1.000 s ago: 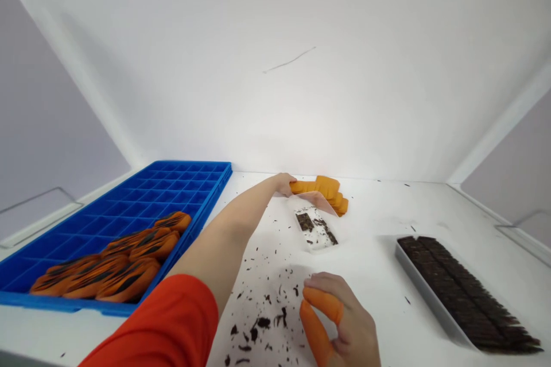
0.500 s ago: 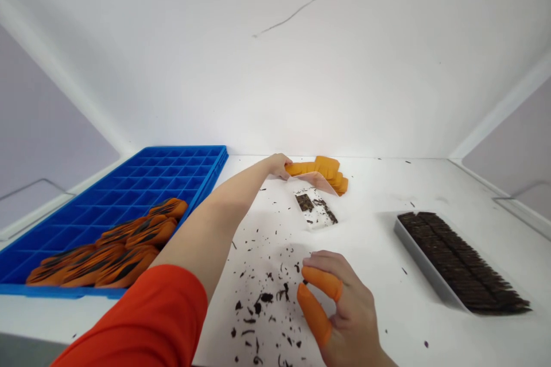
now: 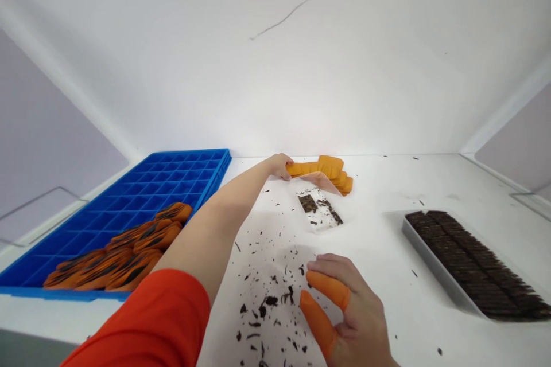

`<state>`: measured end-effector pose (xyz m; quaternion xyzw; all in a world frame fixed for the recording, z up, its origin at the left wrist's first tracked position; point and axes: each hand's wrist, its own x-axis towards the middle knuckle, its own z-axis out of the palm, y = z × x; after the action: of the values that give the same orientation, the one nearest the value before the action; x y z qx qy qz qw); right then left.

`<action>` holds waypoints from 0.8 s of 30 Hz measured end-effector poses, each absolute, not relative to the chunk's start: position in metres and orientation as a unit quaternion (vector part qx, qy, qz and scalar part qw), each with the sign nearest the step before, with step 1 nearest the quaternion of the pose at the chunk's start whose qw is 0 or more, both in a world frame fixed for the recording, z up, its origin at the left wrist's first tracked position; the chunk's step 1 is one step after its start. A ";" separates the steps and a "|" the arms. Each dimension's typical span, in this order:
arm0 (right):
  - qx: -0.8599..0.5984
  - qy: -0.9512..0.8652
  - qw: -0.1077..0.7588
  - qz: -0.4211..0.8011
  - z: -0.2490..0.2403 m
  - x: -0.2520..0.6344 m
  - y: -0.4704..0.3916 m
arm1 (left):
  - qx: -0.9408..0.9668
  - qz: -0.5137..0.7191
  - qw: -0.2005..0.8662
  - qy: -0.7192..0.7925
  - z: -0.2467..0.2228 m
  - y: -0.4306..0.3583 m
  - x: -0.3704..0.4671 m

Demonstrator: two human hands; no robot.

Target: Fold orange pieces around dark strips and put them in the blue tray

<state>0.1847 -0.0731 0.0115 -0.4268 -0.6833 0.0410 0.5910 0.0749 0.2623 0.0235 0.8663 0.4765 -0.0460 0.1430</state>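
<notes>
My left hand (image 3: 280,166) reaches to the back of the table, its fingers at the left end of a fanned pile of orange pieces (image 3: 330,168); whether it grips one is too small to tell. Just in front of the pile stands a small clear container (image 3: 321,219) with dark flakes and a dark square piece inside. My right hand (image 3: 346,309), with orange covers on thumb and index finger, hovers at the front with those two fingertips apart and nothing between them. Dark crumbs (image 3: 271,301) lie scattered to its left.
At the left, a blue divided tray (image 3: 217,175) holds orange and black pieces (image 3: 146,246) in its near compartments. On the right, a pale tray (image 3: 439,275) carries rows of dark slabs (image 3: 473,269). A white wall (image 3: 284,86) rises behind the table.
The dark bit near my right fingertips no longer shows between them. My left hand stays at the orange pile. The view has shifted slightly.
</notes>
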 end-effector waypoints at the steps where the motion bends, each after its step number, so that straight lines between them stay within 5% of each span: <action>1: -0.426 -0.684 0.591 0.038 0.011 0.185 -0.073 | 0.865 -0.044 0.144 0.479 0.023 0.263 0.074; 13: -0.424 -0.692 0.584 0.023 0.007 0.186 -0.073 | 0.819 0.082 0.172 0.542 0.030 0.254 0.065; 24: -0.420 -0.689 0.590 0.007 0.005 0.188 -0.070 | 0.713 0.255 0.320 0.570 0.073 0.177 0.058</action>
<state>0.1878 -0.0704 0.0051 -0.4204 -0.6893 0.0074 0.5900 0.0580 0.1766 0.0731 0.7127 0.5695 0.2550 0.3205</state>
